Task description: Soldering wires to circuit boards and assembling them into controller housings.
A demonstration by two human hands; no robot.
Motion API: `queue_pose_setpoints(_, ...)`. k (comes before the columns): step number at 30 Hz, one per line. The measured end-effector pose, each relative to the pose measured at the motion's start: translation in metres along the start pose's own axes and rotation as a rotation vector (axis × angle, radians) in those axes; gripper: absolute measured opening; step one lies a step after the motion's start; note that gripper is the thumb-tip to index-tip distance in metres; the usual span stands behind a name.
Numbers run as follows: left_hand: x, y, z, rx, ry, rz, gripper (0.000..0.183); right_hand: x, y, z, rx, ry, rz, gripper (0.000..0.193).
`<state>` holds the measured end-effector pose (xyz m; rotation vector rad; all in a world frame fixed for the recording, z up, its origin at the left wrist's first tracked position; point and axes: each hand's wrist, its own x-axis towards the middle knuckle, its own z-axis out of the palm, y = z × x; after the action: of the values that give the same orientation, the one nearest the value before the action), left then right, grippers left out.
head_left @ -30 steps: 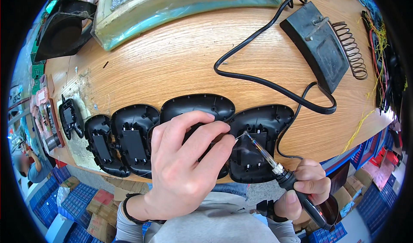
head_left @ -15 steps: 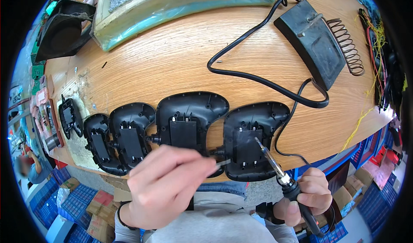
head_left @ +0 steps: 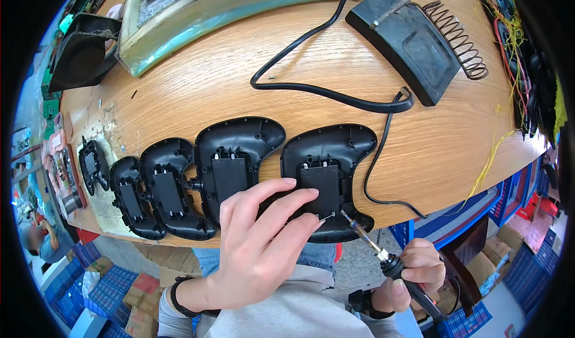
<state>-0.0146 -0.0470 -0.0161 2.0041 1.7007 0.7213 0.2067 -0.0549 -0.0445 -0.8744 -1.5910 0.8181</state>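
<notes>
My left hand [head_left: 266, 239] rests with spread fingers on the rightmost black controller-shaped shell [head_left: 353, 135] and the flat black rectangular box [head_left: 323, 188] in it. Its lowest fingertip touches the box's bottom edge, beside a small silvery metal tab [head_left: 331, 215]; whether a loose metal piece lies under that fingertip is unclear. With my right hand [head_left: 413, 275] I grip a soldering iron [head_left: 390, 266] by its black handle. The iron's tip sits beside that tab. Metal tabs also stand at the box's top edge.
More black shells [head_left: 239, 137] with similar boxes line the table leftward. At upper right stands a black soldering-iron stand [head_left: 407, 44] with a coiled spring holder [head_left: 458, 38]. A black cable [head_left: 323, 89] loops across the wood. A dark fan-like housing [head_left: 84, 53] and a plastic-wrapped case [head_left: 221, 20] stand behind.
My left hand has moved right and spread onto the rightmost shell; earlier it pinched a small flat metal piece. The iron tip has come down to the box's lower edge. The view has shifted.
</notes>
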Motion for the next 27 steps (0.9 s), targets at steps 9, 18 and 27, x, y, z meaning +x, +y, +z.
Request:
queue_pose_setpoints(9, 0.0002, 0.0007, 0.0003, 0.040, -0.031, 0.017, 0.018, -0.0037, 0.0029, -0.0009, 0.061, -0.025, 0.018, 0.023)
queue_pose_setpoints(18, 0.0000, 0.0017, 0.0013, 0.037, -0.011, 0.013, 0.018, -0.0053, 0.0041, -0.0003, 0.072, -0.018, -0.002, 0.023)
queue_pose_setpoints(27, 0.0015, 0.0006, 0.0035, 0.024, -0.010, 0.005, 0.018, -0.0043, 0.0054, -0.0005, 0.075, -0.029, 0.008, 0.023)
